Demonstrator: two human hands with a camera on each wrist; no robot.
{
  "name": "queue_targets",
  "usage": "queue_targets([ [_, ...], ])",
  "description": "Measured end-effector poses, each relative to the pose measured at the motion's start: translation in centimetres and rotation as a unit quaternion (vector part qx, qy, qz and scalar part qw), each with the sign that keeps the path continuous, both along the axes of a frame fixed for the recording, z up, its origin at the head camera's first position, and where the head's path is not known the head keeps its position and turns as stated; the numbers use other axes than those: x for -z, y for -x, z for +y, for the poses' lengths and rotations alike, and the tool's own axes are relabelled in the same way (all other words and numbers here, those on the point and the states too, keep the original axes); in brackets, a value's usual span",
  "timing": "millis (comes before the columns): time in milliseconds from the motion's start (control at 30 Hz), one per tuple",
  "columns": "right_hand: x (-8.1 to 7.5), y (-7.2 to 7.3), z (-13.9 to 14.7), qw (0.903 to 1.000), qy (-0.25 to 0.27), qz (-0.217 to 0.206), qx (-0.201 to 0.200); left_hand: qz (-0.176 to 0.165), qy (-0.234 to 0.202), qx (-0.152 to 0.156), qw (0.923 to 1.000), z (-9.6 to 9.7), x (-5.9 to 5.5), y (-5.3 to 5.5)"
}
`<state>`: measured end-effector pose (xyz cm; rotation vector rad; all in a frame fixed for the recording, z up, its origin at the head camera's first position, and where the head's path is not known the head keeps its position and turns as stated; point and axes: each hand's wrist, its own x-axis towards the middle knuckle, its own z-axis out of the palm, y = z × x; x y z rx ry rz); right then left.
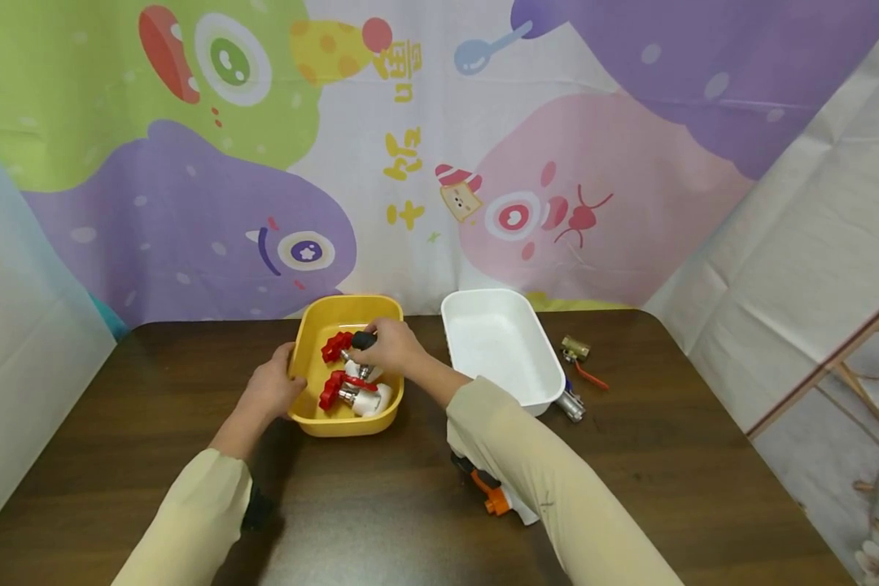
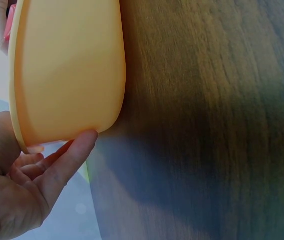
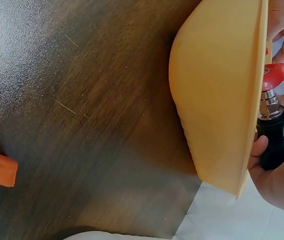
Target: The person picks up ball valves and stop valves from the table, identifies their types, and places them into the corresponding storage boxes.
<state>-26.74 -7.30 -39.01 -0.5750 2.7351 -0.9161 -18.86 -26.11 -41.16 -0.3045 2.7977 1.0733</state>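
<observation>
My left hand [image 1: 267,387] grips the left side of a yellow plastic bin [image 1: 344,430], its thumb over the rim; in the left wrist view its fingers lie along the outer wall. Inside the bin my right hand [image 1: 395,348] holds a valve with a black body [image 3: 276,142], a metal nut and a red handle [image 3: 276,76]. Below it in the bin lies a white valve [image 1: 372,400] with a red knob [image 1: 332,389]. A second red knob [image 1: 337,347] shows near the far end, its valve partly covered by my right hand.
A white bin [image 1: 494,350] stands right of the yellow one. Beside it lie a brass valve [image 1: 575,348] with a red lever and a silver metal fitting [image 1: 571,405]. An orange-and-white valve [image 1: 496,498] lies partly under my right forearm. A printed cloth [image 1: 425,268] hangs behind the table.
</observation>
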Motion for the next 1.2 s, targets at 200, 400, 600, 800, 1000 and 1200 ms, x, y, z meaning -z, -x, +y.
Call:
queue_targets([
  [200, 0.2, -0.05, 0.01, 0.9998, -0.003, 0.011, -0.015, -0.002, 0.004, 0.002, 1.0, 0.0, 0.03, 0.05],
  [400, 0.54, -0.11, -0.02, 0.9986, -0.01, 0.03, -0.043, -0.001, -0.003, 0.003, 1.0, -0.06, 0.19, -0.02],
  [600, 0.49, -0.18, -0.37, 0.9885, -0.074, 0.098, -0.088, -0.007, -0.011, 0.0, 0.9999, -0.04, 0.04, -0.01],
  [800, 0.3, -0.67, -0.66, 0.9726, -0.144, 0.162, -0.084, -0.007, -0.007, -0.001, 1.0, -0.05, 0.02, 0.08],
  [1000, 0.69, -0.82, -0.74, 0.9743, -0.15, 0.155, -0.064, -0.016, -0.014, -0.003, 0.9998, -0.12, 0.11, 0.29],
  [1200, 1.02, -0.64, -0.82, 0.9758, -0.151, 0.145, -0.062, -0.014, -0.018, -0.002, 0.9997, -0.1, 0.11, 0.24],
])
